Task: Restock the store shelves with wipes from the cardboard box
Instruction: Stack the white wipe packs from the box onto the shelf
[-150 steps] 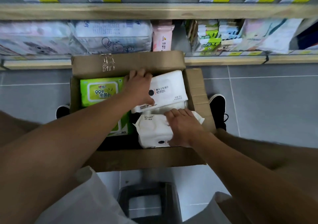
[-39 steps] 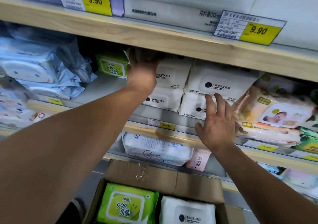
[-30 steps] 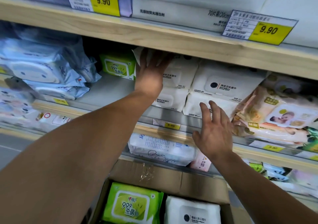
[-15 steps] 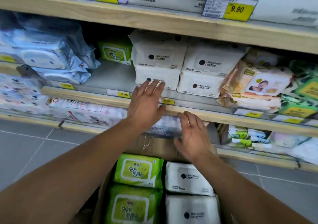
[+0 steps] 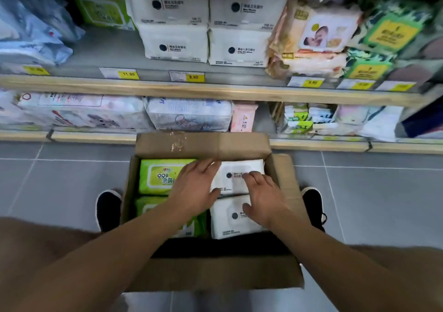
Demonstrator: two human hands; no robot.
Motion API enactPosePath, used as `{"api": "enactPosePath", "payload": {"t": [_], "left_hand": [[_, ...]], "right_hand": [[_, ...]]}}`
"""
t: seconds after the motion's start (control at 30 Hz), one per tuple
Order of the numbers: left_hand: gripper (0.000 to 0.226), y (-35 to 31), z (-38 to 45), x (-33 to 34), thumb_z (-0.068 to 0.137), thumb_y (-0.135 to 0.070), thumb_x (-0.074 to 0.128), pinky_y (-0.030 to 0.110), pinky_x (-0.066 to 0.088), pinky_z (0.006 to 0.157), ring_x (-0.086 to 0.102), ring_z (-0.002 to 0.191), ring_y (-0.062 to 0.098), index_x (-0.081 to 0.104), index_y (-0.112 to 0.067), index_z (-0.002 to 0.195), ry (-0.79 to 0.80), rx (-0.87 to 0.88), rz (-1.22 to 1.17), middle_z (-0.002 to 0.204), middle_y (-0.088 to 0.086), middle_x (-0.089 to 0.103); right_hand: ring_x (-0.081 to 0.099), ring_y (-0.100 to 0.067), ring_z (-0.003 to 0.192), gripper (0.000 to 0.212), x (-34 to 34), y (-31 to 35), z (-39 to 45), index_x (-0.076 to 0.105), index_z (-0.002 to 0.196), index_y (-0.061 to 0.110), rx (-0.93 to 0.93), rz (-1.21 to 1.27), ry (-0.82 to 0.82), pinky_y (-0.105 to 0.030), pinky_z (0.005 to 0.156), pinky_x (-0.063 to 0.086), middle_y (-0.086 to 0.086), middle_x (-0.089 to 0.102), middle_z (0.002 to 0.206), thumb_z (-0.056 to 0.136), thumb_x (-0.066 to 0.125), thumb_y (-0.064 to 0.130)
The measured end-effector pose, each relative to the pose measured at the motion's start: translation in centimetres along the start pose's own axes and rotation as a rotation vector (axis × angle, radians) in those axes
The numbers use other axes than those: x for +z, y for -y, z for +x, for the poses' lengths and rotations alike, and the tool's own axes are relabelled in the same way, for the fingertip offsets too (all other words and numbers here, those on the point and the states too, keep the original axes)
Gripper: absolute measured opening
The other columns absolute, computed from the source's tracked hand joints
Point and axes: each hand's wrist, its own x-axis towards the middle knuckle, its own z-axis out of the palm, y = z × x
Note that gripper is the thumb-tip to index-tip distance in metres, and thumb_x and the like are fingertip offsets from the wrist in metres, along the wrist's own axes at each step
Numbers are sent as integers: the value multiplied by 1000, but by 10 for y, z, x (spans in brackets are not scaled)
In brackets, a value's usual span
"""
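The cardboard box (image 5: 203, 143) stands open on the grey tiled floor (image 5: 60, 179), just in front of the lowest shelf, with a black shoe (image 5: 107, 206) at each side of it. Inside, two green wipes packs (image 5: 158, 175) fill the left half, one toward the far wall and one nearer the person, and two white wipes packs lie in the right half in the same way.

Both hands are down in the box. The left hand (image 5: 194, 189) lies across the seam between the far green pack and the far white pack (image 5: 237, 175); its fingers are spread and nearly straight over the white pack's left edge, and its thumb touches that pack's near left corner. Its grip is loose and not closed round anything. The right hand (image 5: 263, 196) rests partly on the far white pack and partly on the near white pack (image 5: 227, 220), fingers bent a little, with fingertips on the far pack's label and the thumb on the near pack's top. Whether this grip has hold of a pack I cannot tell.

Above, on the middle shelf (image 5: 215, 91), four white wipes packs (image 5: 206, 23) stand stacked two over two, touching, behind yellow price tags (image 5: 194, 77) along the shelf's front edge. A green pack sits behind them to the left, and pink and green packs lie toward the right end.
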Motion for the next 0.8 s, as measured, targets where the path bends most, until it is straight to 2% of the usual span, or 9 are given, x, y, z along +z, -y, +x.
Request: {"api": "enactPosePath", "payload": {"t": [0.37,0.57,0.7,0.8], "left_hand": [[78,-29,1,72,82,-40,58,38,32,110,29,138,23,20,-24,148,286,-26,-20,155,-2,24],[101,-22,2,106,72,-50,69,38,35,104,33,134,27,13,-16,149,444,-88,34,149,5,28],[112,-20,2,122,64,-50,78,39,35,105,35,128,30,14,-12,148,407,-42,96,142,9,32],[106,-18,-3,128,47,-46,87,40,46,89,46,111,29,37,-13,135,297,42,138,123,8,46]], "right_hand": [[18,-27,142,76,46,-31,-7,22,149,19,39,-1,158,-37,115,23,-1,22,154,86,62,33],[18,-27,142,75,54,-43,-2,23,148,18,30,-17,188,-37,115,22,-3,20,156,86,62,31],[18,-26,141,76,57,-47,2,25,146,18,-11,-45,169,-36,114,22,-2,21,153,82,65,30],[14,-25,143,81,61,-48,7,23,147,21,-49,-82,185,-38,116,18,-1,19,154,81,67,32]]}}
